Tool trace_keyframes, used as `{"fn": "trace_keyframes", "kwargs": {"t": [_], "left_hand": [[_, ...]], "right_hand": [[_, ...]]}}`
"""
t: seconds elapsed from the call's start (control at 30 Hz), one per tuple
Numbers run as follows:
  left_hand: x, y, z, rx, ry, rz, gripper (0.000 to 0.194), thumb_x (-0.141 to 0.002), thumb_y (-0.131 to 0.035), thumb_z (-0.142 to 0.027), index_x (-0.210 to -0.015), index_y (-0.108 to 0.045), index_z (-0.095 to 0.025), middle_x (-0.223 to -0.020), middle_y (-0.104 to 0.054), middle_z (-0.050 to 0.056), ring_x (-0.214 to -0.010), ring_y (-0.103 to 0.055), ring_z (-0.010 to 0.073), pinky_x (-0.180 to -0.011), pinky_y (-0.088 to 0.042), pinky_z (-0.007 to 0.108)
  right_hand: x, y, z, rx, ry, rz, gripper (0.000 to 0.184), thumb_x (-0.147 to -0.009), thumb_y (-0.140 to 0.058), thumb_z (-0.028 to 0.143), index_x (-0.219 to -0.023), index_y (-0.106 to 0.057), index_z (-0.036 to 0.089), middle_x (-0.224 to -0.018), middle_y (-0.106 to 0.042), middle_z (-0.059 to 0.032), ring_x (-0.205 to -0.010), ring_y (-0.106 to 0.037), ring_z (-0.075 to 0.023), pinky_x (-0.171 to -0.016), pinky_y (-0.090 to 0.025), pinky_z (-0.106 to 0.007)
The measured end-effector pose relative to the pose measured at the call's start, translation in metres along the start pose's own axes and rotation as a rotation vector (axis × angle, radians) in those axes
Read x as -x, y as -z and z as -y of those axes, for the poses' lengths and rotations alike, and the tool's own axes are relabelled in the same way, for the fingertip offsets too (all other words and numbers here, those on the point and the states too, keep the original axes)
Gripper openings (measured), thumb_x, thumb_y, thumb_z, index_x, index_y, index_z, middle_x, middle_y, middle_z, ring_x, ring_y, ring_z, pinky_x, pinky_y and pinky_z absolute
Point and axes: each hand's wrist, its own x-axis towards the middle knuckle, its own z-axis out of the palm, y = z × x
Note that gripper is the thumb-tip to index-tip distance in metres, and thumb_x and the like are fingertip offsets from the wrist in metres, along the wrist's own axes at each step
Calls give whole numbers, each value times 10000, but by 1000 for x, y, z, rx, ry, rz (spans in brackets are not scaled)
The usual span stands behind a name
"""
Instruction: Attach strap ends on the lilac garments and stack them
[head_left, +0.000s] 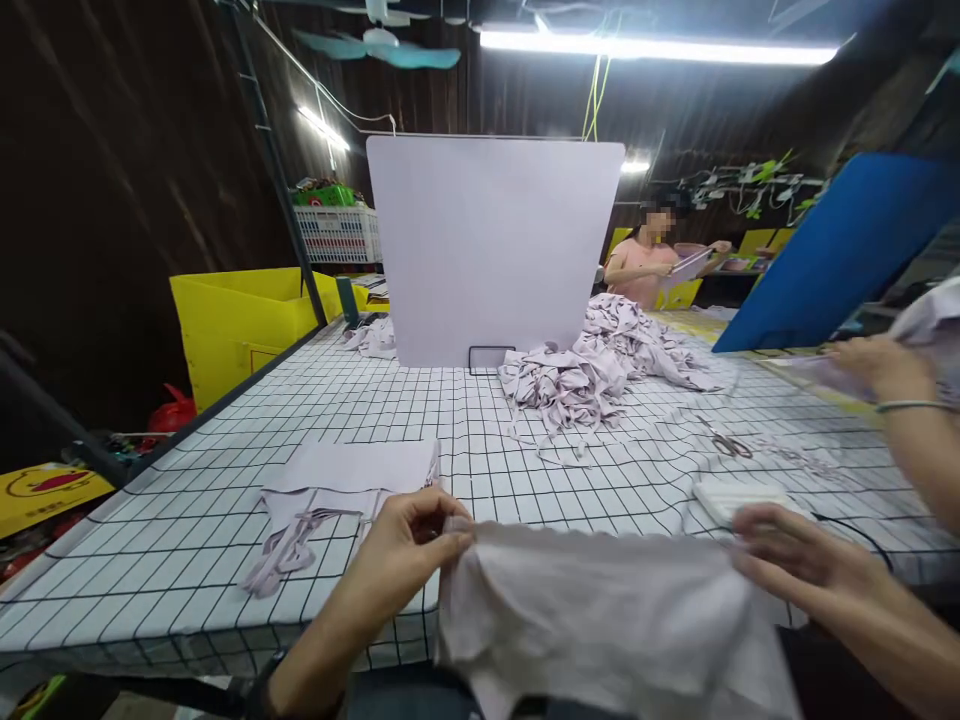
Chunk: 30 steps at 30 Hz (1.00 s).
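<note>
Bare fingers (448, 548); dark cuff or band (264, 690), left forearm (322, 650); dark clothing (405, 692) below.

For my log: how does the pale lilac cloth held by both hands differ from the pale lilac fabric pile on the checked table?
The cloth is spread between left hand and right hand; the fabric pile lies crumpled. The cloth hangs in the foreground; the pile rests farther back on the table. Both are pale lilac.
</note>
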Motion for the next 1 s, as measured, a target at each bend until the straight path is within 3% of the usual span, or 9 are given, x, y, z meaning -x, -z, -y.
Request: {"fn": "trace_keyframes", "kwargs": {"t": [0.1, 0.23, 0.33, 0.4, 0.5, 0.6, 0.7, 0.83, 1.0], "left_hand": [[-41, -9, 30, -178, 10, -126, 102, -752, -689, -236, -821, -712, -165, -835, -721, 55, -813, -662, 208, -722, -536, 302], [-106, -18, 59, -468, 46, -221, 134, -735, -612, -126, -830, -688, -182, -848, -723, 39, -758, -649, 192, -732, -539, 313], [-136, -26, 71, -592, 62, -222, 213, -733, -583, -78, -890, -680, -182, -875, -700, 53, -831, -645, 220, -788, -533, 348], [-142, -34, 74, -671, 47, -223, 331, -736, -593, -65, -1040, -672, -170, -1042, -683, 102, -996, -627, 272, -882, -515, 407], [-139, -55, 72, -769, -91, -134, 371, -824, -564, -78, -1177, -637, -169, -1268, -604, 145, -1211, -532, 316, -1020, -454, 479], [-135, -91, 67, -783, -374, 158, 283, -944, -488, -124, -1175, -641, -181, -1278, -613, 125, -1239, -523, 282, -1075, -440, 470], [-136, -133, 66, -717, -581, 407, 260, -1007, -480, -215, -1226, -618, -189, -1357, -579, 131, -1282, -513, 265, -1109, -431, 451], [-137, -173, 72, -745, -647, 523, 398, -1003, -543, -406, -1330, -551, -179, -1408, -542, 163, -1313, -492, 299, -1139, -402, 474], [-132, -182, 80, -816, -636, 495, 503, -1023, -475, -469, -1409, -481, -145, -1472, -499, 175, -1382, -443, 315, -1220, -274, 530]], "right_hand": [[-48, -37, -16, 74, -26, -3, 378, -771, -723, 584, -924, -651, 246, -684, -725, -39, -655, -691, -253, -552, -531, -337], [-108, -80, -33, 169, 7, -41, 263, -672, -714, 470, -782, -621, 249, -598, -695, -16, -596, -652, -237, -572, -505, -354], [-128, -97, -41, 193, 15, -126, 221, -661, -706, 412, -813, -646, 263, -720, -745, -30, -683, -677, -246, -692, -541, -392], [-119, -98, -43, 203, 14, -182, 264, -700, -690, 425, -908, -676, 263, -893, -775, -53, -793, -699, -253, -770, -550, -398], [-74, -90, -45, 237, -29, -274, 300, -800, -637, 504, -954, -693, 253, -948, -767, -69, -852, -693, -263, -793, -538, -381], [-14, -83, -54, 286, -155, -361, 359, -865, -589, 581, -770, -685, 248, -743, -738, -55, -721, -676, -265, -695, -515, -354], [29, -91, -70, 235, -271, -240, 442, -857, -595, 635, -698, -714, 240, -689, -738, -62, -667, -673, -274, -617, -503, -340], [41, -116, -88, 107, -210, -67, 451, -849, -595, 646, -767, -739, 226, -849, -754, -79, -802, -684, -286, -710, -538, -345], [46, -132, -90, 30, -179, -12, 454, -932, -527, 608, -768, -705, 224, -764, -682, -38, -757, -651, -227, -719, -522, -306]]}}
